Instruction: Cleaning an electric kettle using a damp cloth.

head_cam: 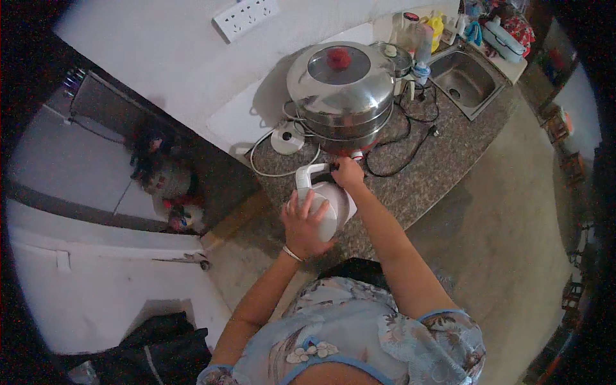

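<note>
A pale electric kettle (328, 219) is in front of me at the near end of the counter, tilted, with its white handle (304, 177) on the far side. My left hand (306, 224) lies across the kettle with fingers spread, steadying it. At the handle's far right end, my right hand (348, 173) has its fingers curled. A small dark patch shows by those fingertips; I cannot tell what it is. Behind the kettle sits its round white power base (287, 137), with a white cord looped around it.
A large stainless-steel steamer pot (341, 96) with a red-knobbed lid stands close behind my hands. Black power cords (409, 161) lie on the speckled stone counter (452, 127). Farther right are a metal sink (464, 77) and several bottles. A power strip (245, 19) is on the wall.
</note>
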The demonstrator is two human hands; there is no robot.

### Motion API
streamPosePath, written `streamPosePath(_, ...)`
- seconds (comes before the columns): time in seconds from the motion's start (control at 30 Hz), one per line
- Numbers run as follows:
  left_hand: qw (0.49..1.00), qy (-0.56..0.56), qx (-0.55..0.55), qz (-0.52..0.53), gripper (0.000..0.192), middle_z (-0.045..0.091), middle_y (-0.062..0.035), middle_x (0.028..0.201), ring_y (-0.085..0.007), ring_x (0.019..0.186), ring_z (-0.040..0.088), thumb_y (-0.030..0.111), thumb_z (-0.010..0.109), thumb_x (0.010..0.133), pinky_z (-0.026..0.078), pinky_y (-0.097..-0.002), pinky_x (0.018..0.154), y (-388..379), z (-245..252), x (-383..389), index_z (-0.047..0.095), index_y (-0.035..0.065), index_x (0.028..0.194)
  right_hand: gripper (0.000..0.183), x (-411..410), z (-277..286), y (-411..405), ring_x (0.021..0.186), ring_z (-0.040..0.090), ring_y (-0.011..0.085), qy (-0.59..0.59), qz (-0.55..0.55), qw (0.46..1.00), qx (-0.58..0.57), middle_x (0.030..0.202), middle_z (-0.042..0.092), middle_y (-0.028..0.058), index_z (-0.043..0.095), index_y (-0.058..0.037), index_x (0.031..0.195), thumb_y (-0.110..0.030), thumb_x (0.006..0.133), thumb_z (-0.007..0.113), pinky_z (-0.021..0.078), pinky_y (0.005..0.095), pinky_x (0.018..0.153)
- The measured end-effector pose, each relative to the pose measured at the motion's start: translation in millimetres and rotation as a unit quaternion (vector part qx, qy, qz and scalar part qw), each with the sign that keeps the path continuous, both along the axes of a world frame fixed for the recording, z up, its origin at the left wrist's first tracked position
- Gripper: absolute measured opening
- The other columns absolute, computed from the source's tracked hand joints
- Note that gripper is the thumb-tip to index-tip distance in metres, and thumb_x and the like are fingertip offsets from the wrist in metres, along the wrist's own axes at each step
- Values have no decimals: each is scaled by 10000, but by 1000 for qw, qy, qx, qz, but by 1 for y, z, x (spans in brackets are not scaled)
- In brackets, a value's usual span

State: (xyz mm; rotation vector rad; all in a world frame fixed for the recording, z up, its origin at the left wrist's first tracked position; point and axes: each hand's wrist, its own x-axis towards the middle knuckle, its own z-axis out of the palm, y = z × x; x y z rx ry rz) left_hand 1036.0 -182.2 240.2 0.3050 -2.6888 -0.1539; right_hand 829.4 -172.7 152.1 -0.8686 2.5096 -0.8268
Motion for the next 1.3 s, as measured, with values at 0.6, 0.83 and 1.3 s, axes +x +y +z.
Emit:
streamPosePath(0.6,999,-26,43,-12,776,293,-100,1331,-414,1214,230,368,715,426,227,-583,895,3,4,0,493,223,1155,271,9,-13,18,853,577,331,18,56,945,-321,880,604,169,623,-52,841,-173,603,670,450,389,758)
streamPosePath(0.83,999,-21,36,19,787,303,-96,1329,-417,1206,245,387,716,414,238,-585,888,2,5,-3,500,219,1152,308,11,-11,5,884,574,330,-78,-66,990,-92,910,604,168,627,-91,910,-213,627,632,458,419,768)
streamPosePath(1.3,996,34,64,-50,736,318,-98,1324,-416,1202,256,416,688,433,226,-588,879,-10,-4,10,537,217,1126,283,42,23,49,799,593,192,-216,8,943,-254,901,610,172,603,-3,929,-145,685,621,453,324,730)
